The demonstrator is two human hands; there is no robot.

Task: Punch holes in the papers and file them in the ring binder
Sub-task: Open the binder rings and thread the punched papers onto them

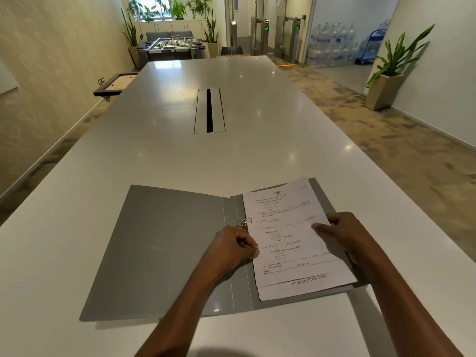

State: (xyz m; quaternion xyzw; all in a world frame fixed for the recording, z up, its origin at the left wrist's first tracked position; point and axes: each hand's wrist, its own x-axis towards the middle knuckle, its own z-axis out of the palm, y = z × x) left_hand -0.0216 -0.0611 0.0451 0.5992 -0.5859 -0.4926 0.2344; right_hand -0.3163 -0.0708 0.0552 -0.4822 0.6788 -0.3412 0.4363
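Note:
A grey ring binder lies open and flat on the white table. Printed papers lie on its right half, the top sheet slightly askew over another. The metal rings stand at the spine, next to the papers' left edge. My left hand is curled at the spine, fingertips pinching the sheet's left edge near the lower ring, which it hides. My right hand holds the papers' right edge, thumb on top. No hole punch is in view.
A long cable slot is set into the table's middle. Beyond the far end stand a foosball table, potted plants, and stacked water bottles. A carrom board sits at the left wall.

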